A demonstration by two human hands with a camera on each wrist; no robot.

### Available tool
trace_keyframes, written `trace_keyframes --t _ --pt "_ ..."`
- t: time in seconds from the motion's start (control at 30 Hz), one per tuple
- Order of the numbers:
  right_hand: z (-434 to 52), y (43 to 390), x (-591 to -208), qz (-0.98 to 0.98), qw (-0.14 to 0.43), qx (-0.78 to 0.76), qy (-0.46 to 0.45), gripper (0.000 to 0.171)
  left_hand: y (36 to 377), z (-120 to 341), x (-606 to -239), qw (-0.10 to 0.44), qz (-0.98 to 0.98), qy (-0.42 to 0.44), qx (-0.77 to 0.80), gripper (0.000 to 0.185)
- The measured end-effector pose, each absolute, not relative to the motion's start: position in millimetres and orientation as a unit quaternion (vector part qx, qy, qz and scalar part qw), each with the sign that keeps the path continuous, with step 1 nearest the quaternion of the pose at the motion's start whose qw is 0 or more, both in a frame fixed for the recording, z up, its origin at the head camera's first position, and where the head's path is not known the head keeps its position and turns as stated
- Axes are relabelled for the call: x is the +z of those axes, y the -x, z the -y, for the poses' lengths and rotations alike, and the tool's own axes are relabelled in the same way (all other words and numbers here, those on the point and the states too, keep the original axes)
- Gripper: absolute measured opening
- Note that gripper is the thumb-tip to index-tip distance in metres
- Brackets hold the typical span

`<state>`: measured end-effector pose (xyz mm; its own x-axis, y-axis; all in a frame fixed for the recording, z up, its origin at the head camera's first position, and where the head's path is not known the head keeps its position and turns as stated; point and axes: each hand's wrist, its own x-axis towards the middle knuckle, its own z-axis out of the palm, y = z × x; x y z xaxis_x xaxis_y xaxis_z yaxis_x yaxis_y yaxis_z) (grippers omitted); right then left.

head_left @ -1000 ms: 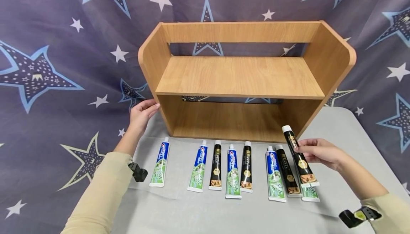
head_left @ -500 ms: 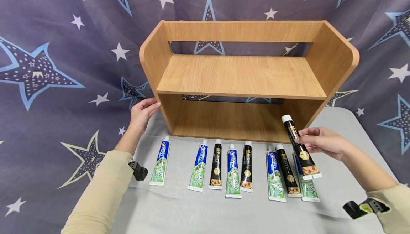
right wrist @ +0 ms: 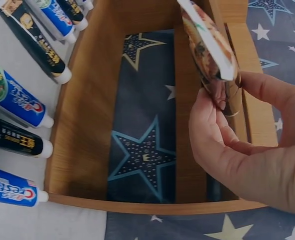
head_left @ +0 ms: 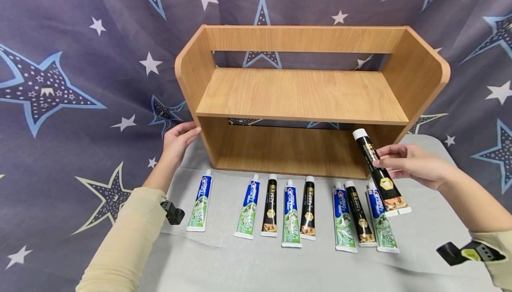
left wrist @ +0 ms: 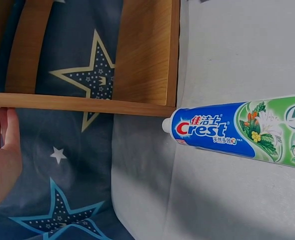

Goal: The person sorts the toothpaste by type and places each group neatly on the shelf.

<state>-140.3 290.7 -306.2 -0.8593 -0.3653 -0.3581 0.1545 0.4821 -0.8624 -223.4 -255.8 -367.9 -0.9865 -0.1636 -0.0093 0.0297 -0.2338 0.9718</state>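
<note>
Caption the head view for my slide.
Right hand holds a black, white-capped tube near a brown wooden two-tier shelf; left hand touches the shelf's side.

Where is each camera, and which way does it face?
Head: worn on the head, facing forward and down at shelf; left hand and right hand show.
Left wrist: on that wrist, facing shelf and Crest tube; left hand shows.
Right wrist: on that wrist, facing shelf and held tube; right hand shows.
Both wrist views share the shelf.
</note>
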Motion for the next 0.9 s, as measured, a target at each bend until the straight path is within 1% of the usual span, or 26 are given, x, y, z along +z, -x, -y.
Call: trace_keyframes --t 0.07,0.13,0.27,0.4,0.63,0.9 --pt "-292.3 140.4 -302.2 -0.820 0.256 -0.508 0.070 0.018 223.4 255.6 -368.1 0.062 0.616 -0.054 -0.784 0.024" --pt "-293.6 140.7 -298.3 -0.820 0.247 -0.510 0.079 0.013 223.4 255.5 -368.2 0.064 0.614 -0.052 -0.785 0.024" --pt "-294.5 141.9 -289.5 -0.828 0.221 -0.509 0.080 0.015 223.2 255.6 -367.9 0.066 0.614 -0.051 -0.785 0.023" --pt "-294.6 144.8 -279.6 -0.833 0.206 -0.509 0.059 0.014 223.0 255.6 -367.8 0.062 0.613 -0.056 -0.785 0.023" --pt "-287.8 156.5 -262.1 -0.814 0.199 -0.546 -0.003 0.021 221.2 254.9 -366.4 0.055 0.617 -0.063 -0.783 0.022" --pt "-275.9 175.0 -244.7 -0.793 0.190 -0.578 -0.031 0.016 222.0 254.5 -366.7 0.060 0.616 -0.060 -0.783 0.024"
